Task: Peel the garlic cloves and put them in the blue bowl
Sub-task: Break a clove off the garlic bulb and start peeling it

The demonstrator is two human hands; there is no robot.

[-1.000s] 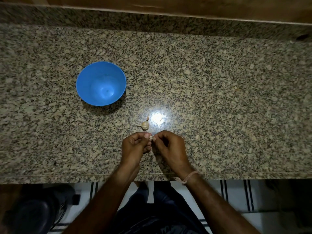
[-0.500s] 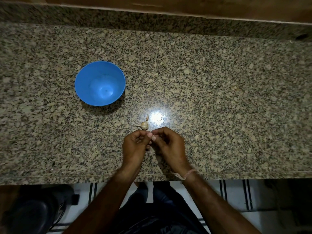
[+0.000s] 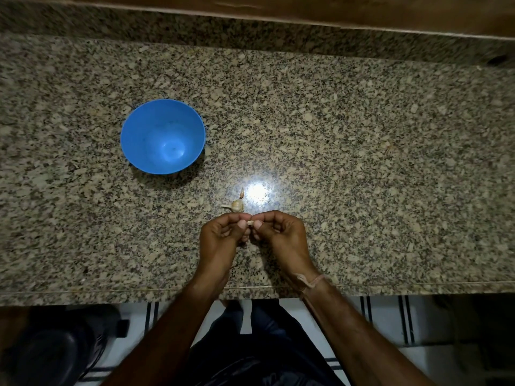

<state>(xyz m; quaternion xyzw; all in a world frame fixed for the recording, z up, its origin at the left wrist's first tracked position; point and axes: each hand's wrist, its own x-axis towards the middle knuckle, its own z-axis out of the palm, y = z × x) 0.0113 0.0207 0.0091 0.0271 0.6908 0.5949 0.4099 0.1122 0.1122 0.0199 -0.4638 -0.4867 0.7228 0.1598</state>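
Note:
A small pale garlic clove (image 3: 250,223) sits between the fingertips of both hands above the granite counter. My left hand (image 3: 221,235) and my right hand (image 3: 278,232) each pinch it, fingers curled, thumbs meeting at the clove. Just beyond the hands lies a small garlic piece (image 3: 237,205) with a thin stem, and a sliver of peel (image 3: 242,193) lies a little farther on. The blue bowl (image 3: 133,126) stands upright to the far left of the hands; nothing shows inside it.
The speckled granite counter (image 3: 362,162) runs the full width, with a raised back edge (image 3: 250,26) and a front edge (image 3: 111,291) near my wrists. A bright light reflection (image 3: 257,190) lies beside the garlic. Below the edge are a tiled floor and a dark object at lower left.
The hands stay in the same spot, fingertips working slightly on the clove. The view shifted a little. Bowl and loose garlic piece have not moved.

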